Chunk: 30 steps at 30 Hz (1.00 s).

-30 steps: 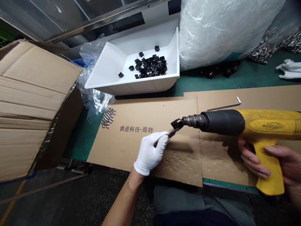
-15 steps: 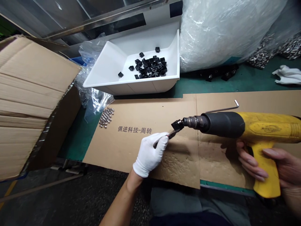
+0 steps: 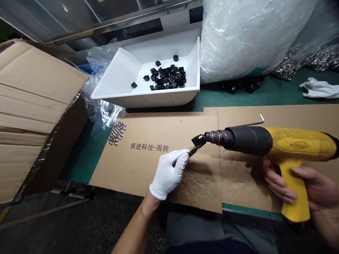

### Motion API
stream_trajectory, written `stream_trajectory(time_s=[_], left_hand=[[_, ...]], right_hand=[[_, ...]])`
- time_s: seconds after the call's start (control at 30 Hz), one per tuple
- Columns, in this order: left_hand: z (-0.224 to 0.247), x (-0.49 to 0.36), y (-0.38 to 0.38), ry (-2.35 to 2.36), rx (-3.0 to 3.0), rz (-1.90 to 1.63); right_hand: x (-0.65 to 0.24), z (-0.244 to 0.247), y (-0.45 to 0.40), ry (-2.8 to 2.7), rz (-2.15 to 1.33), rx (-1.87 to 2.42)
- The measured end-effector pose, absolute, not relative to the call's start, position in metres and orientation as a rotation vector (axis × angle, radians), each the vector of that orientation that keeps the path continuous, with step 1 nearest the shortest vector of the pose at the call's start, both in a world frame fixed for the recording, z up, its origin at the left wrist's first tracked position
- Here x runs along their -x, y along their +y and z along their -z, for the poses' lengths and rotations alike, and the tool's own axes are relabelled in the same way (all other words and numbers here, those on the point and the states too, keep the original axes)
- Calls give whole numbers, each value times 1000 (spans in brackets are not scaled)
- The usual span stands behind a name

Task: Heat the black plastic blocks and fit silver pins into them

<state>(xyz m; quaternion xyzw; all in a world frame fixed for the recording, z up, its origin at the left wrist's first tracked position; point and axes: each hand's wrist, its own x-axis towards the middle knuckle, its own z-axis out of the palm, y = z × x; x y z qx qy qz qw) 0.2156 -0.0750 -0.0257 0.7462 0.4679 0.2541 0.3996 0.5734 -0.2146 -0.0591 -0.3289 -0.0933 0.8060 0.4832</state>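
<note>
My left hand [image 3: 169,173], in a white glove, is closed on dark slim tweezers [image 3: 194,151]; most of their length is hidden by the fingers. At their tip sits a small black block [image 3: 198,140] with a shiny piece at its right side. My bare right hand [image 3: 296,187] wraps round the handle of a yellow heat gun [image 3: 296,143]. Its stepped metal nozzle [image 3: 218,137] points left, right up against the block; whether they touch I cannot tell. Both are held above the cardboard sheet [image 3: 148,173].
A white tray [image 3: 148,100] holds many black blocks [image 3: 169,77]. Small metal cylinders [image 3: 117,133] lie at the sheet's left. A hex key [image 3: 249,124] lies behind the heat gun. Around stand a cardboard box [image 3: 31,120], a plastic-wrapped bundle [image 3: 251,35] and a white glove [image 3: 319,88].
The view has shifted slightly, so the surroundings sit a little further left. Both hands keep their hold, and the block stays at the nozzle's mouth.
</note>
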Motion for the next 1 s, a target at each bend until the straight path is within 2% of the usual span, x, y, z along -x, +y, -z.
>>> stream_trajectory(time_s=[1.0], left_hand=[[26, -217, -70, 1115, -1674, -565]], right_hand=[[-569, 62, -210, -191, -1971, 663]])
